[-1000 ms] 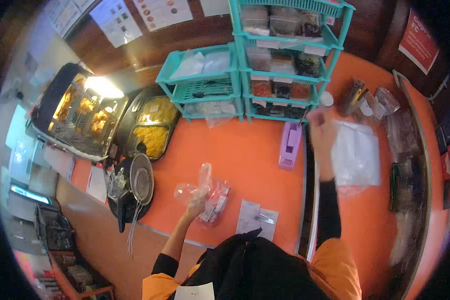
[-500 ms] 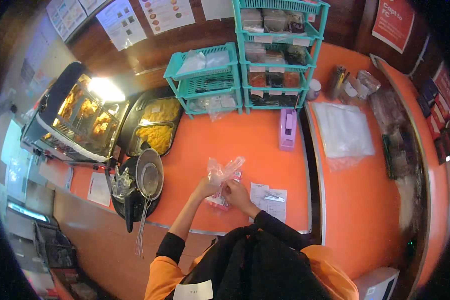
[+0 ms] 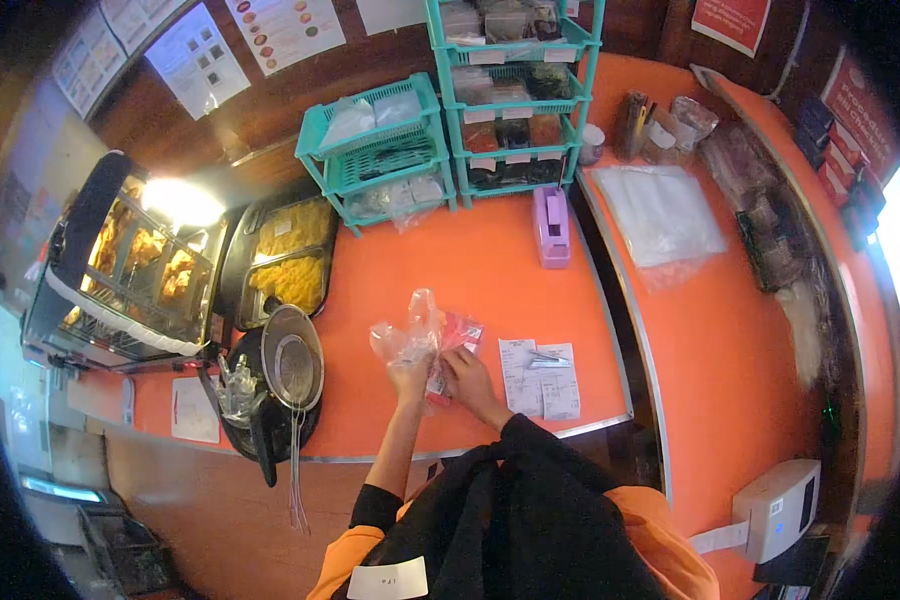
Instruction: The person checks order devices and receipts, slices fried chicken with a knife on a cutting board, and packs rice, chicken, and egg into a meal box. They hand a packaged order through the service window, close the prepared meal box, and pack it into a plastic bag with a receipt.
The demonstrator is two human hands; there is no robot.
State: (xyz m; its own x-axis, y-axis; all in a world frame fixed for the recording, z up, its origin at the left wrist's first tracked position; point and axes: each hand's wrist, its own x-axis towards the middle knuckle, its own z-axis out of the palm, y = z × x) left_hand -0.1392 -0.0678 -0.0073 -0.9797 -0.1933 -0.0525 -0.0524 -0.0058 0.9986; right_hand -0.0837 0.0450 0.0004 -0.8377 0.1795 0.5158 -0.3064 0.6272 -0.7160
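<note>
Two hands in close over the near half of the orange table (image 3: 390,260), and holding a clear plastic bag (image 3: 404,345) bunched in the left hand (image 3: 407,380), loose film flaring to the far left! Meeting it from the right with the right hand (image 3: 473,382), fingers drawn in narrow against the plastic; cannot tell the exact pinch under those fingertips. Showing through the film, just beyond the right hand and nearer to it than to the left: a red-and-white packet (image 3: 465,331), seemingly slanted along its long axis from near left to far right. Over to the right, apart: paper slips (image 3: 558,395). Farther off, to the far right, again nearer the right hand: a purple tape dispenser (image 3: 551,235), lengthwise from far to near.
</note>
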